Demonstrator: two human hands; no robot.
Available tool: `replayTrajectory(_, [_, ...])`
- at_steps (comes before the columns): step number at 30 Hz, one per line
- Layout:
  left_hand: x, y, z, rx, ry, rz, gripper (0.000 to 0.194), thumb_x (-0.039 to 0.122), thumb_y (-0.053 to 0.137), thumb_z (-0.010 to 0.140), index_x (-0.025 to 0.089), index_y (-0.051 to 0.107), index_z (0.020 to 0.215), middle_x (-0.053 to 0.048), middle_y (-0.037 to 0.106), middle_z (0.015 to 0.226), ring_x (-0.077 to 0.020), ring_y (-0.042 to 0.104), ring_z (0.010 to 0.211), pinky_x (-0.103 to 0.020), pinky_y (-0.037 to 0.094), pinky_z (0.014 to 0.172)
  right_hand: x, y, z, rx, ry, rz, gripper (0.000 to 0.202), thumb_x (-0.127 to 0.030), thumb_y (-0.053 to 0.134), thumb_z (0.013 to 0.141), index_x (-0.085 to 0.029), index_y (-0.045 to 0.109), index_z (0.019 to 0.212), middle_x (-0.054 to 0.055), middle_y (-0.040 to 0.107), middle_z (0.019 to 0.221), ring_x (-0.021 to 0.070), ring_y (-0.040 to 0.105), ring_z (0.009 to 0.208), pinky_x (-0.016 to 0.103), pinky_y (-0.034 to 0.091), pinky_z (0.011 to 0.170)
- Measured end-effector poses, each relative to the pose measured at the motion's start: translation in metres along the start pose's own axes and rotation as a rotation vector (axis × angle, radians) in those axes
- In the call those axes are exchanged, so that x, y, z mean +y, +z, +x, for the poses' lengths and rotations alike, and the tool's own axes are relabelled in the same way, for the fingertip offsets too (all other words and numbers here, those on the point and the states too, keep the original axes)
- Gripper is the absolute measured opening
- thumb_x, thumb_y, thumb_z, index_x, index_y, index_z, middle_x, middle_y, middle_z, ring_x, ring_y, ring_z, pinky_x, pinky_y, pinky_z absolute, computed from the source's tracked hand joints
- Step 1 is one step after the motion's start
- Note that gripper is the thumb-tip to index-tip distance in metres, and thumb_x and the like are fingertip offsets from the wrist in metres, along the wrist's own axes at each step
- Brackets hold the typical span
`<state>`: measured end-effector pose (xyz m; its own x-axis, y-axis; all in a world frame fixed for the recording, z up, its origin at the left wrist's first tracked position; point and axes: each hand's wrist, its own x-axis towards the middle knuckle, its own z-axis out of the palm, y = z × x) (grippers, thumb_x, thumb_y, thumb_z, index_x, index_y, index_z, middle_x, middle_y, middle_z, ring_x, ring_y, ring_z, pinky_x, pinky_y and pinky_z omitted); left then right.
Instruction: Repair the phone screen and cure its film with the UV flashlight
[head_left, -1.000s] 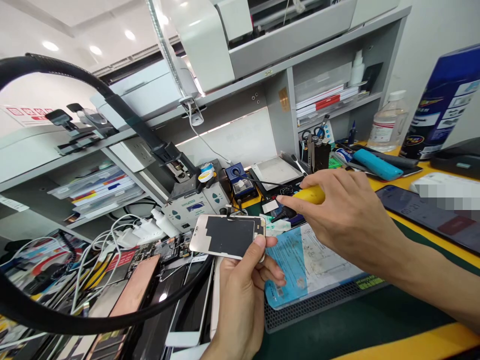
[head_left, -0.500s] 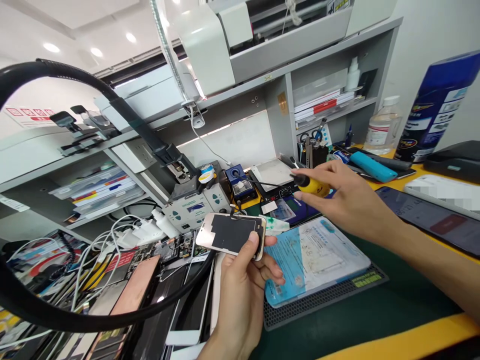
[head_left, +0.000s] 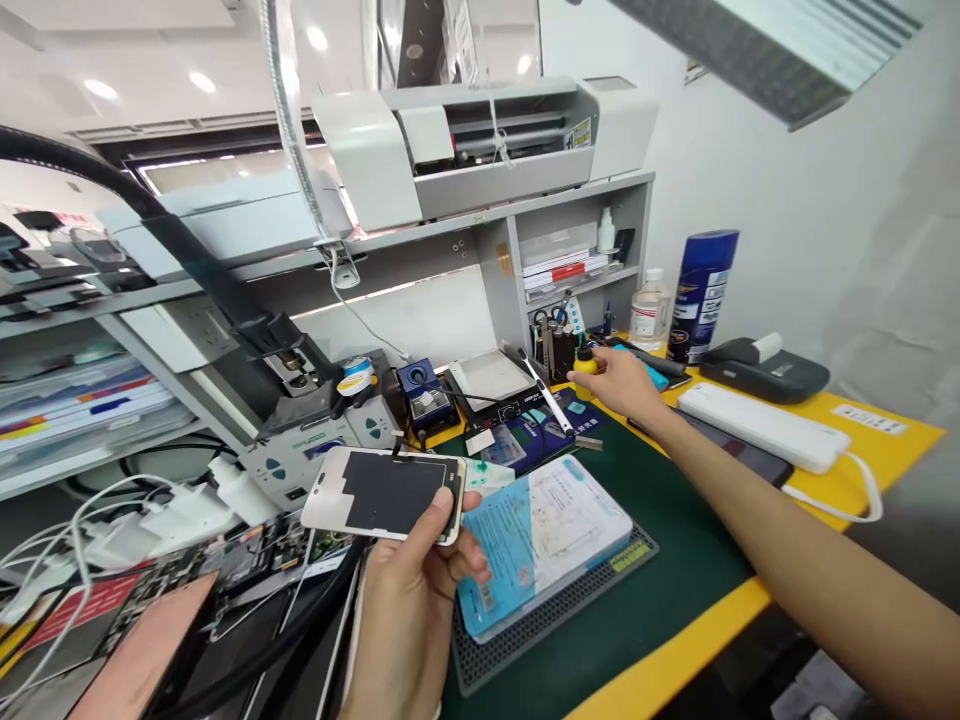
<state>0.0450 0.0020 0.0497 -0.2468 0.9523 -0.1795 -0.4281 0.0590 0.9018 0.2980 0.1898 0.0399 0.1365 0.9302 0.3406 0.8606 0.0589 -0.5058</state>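
The left hand (head_left: pixel 420 575), near and left of centre, grips a screen (head_left: pixel 390 495) by its right end, thumb on top; the screen's left end juts out past the fingers. The right hand (head_left: pixel 626 380) reaches far, thumb and fingers closed about a yellow bottle (head_left: pixel 583 364), nozzle up, near the tool holder (head_left: pixel 553 350). I cannot tell whether the bottle touches the bench. Between the hands lies a case (head_left: pixel 551 535) on a mesh pad (head_left: pixel 491 665), which shows past the case's near edge. Green mat (head_left: pixel 679 585) gives room between pad and right forearm, ending nearest at a yellow edge (head_left: pixel 675 650) that the forearm crosses. Right of the forearm lies a white block (head_left: pixel 765 425); left, parts and panels crowd toward the left wrist.
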Motion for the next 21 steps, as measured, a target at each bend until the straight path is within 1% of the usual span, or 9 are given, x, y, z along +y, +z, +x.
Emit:
replayTrajectory(3, [0.000,0.001,0.002,0.011,0.026,0.008,0.037,0.038,0.084,0.072,0.010,0.071,0.091,-0.007,0.072,0.083,-0.0108,0.054,0.050,-0.026,0.050,0.047,0.007,0.011,0.006,-0.010,0.028,-0.052,0.033,-0.037,0.064,0.098,-0.016,0.063,0.123,0.009,0.066,0.121,0.0233,0.067,0.103,0.044,0.058,0.088])
replayTrajectory(7, [-0.002,0.001,0.003,0.033,0.008,0.005,0.042,0.038,0.086,0.069,0.010,0.071,0.098,-0.005,0.070,0.075,-0.0118,0.055,0.050,-0.027,0.050,0.046,0.017,0.021,0.013,-0.027,0.074,-0.107,0.034,-0.036,0.064,0.098,-0.016,0.062,0.126,0.010,0.064,0.126,0.0242,0.066,0.107,0.045,0.057,0.090])
replayTrajectory(9, [-0.001,0.002,0.002,0.039,-0.008,0.002,0.044,0.037,0.087,0.068,0.010,0.071,0.100,-0.003,0.067,0.068,-0.0121,0.055,0.050,-0.026,0.050,0.046,0.021,0.022,0.014,-0.038,0.094,-0.122,0.034,-0.035,0.064,0.098,-0.016,0.061,0.126,0.010,0.064,0.126,0.0241,0.066,0.107,0.045,0.057,0.090])
replayTrajectory(11, [0.000,0.004,0.000,0.039,-0.014,0.014,0.044,0.037,0.087,0.067,0.010,0.072,0.097,-0.002,0.065,0.063,-0.0120,0.055,0.050,-0.025,0.050,0.045,0.023,0.022,0.015,-0.044,0.107,-0.131,0.034,-0.035,0.064,0.098,-0.016,0.061,0.126,0.010,0.064,0.126,0.0242,0.066,0.107,0.045,0.057,0.090])
replayTrajectory(14, [0.000,0.006,-0.001,0.039,0.004,0.041,0.040,0.036,0.088,0.066,0.009,0.073,0.091,-0.002,0.064,0.060,-0.0115,0.054,0.048,-0.024,0.051,0.045,0.025,0.020,0.015,-0.041,0.117,-0.139,0.035,-0.035,0.064,0.098,-0.016,0.061,0.127,0.010,0.064,0.127,0.0244,0.066,0.108,0.046,0.057,0.091])
replayTrajectory(17, [-0.001,0.004,0.001,0.044,0.018,0.045,0.039,0.035,0.088,0.065,0.009,0.074,0.091,-0.001,0.064,0.059,-0.0119,0.055,0.047,-0.024,0.051,0.045,0.028,0.020,0.015,-0.020,0.128,-0.144,0.036,-0.035,0.065,0.098,-0.016,0.061,0.128,0.011,0.063,0.128,0.0250,0.065,0.109,0.046,0.057,0.092])
replayTrajectory(21, [-0.004,0.001,0.003,0.037,-0.012,0.043,0.042,0.037,0.088,0.066,0.009,0.073,0.094,0.001,0.058,0.051,-0.0135,0.057,0.048,-0.023,0.050,0.043,0.031,0.020,0.014,-0.005,0.147,-0.140,0.036,-0.035,0.066,0.097,-0.015,0.061,0.127,0.012,0.064,0.127,0.0247,0.066,0.108,0.045,0.057,0.091])
